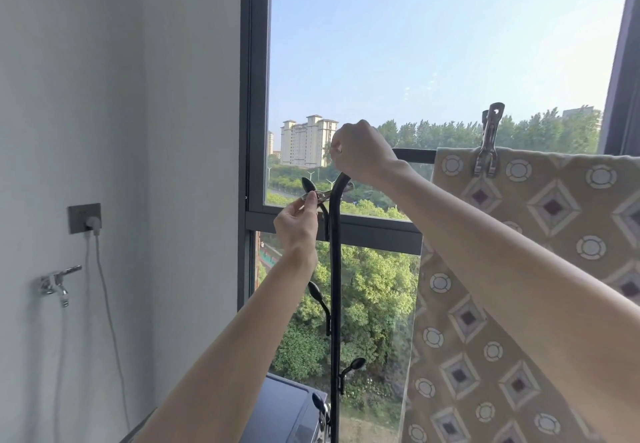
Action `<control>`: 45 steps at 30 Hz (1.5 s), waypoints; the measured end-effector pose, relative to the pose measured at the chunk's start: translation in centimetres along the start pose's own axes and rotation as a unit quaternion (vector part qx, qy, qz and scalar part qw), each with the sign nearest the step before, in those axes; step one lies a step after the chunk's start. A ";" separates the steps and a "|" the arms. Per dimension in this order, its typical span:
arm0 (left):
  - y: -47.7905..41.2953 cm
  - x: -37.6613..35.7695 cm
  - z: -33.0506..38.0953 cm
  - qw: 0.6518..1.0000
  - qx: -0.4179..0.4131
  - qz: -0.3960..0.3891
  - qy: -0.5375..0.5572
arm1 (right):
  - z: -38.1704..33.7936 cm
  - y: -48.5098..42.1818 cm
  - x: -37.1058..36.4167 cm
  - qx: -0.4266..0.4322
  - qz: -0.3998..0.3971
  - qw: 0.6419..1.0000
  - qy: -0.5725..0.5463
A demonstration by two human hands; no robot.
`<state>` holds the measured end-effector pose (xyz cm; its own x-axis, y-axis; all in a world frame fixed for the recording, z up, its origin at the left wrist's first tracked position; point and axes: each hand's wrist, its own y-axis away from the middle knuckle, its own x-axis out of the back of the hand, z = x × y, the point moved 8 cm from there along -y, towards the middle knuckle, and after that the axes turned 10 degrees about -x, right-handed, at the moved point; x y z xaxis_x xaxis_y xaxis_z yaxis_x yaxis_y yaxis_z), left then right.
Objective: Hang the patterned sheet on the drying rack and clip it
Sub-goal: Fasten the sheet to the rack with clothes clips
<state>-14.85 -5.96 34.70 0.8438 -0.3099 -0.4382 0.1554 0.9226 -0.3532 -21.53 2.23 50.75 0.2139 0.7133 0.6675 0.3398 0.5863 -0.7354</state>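
Patterned sheet (519,235) draped over top rail of drying rack (335,269), hanging down at frame right, well clear of the post. Pinned near its top left corner by one metal clip (488,145), standing upright on the rail, likely to stop the cloth sliding off. Short stretch of bare rail between sheet edge and rack corner.

Right hand (360,152) curled round that curved corner, apparently steadying the frame. Left hand (298,224) just below, pinching a second clip (322,196) between thumb and fingers, held crosswise at the post beside a black hook (308,184). Cannot tell whether biting the post or only passing it. Probably parked there and wanted for another spot on the sheet. By the look of it, hanging done, one clip on, more clipping left.

More hooks lower on the post. Behind: window frame (258,96), trees, tower blocks. On left wall: socket (84,217) with plug and white cable, chrome tap (59,283). At bottom: blue-grey appliance (287,404).
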 end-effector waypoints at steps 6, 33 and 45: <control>-0.1 -1.8 -1.2 0.988 0.095 -0.077 0.095 | -0.3 -0.4 -0.6 -0.001 -0.060 0.998 0.000; -1.2 -1.3 1.1 0.975 0.030 -0.199 0.090 | 1.5 -0.5 -1.6 -0.066 -0.245 0.965 -0.062; 0.2 -0.6 3.8 0.978 -0.002 -0.206 0.021 | 2.6 -1.5 1.6 -0.105 -0.059 0.976 -0.181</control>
<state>-13.41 -4.68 38.04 0.6877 -0.6647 -0.2920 0.4755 0.7163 -0.5106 -24.09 3.50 52.58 -0.1633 0.7563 0.6335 0.5315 0.6084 -0.5894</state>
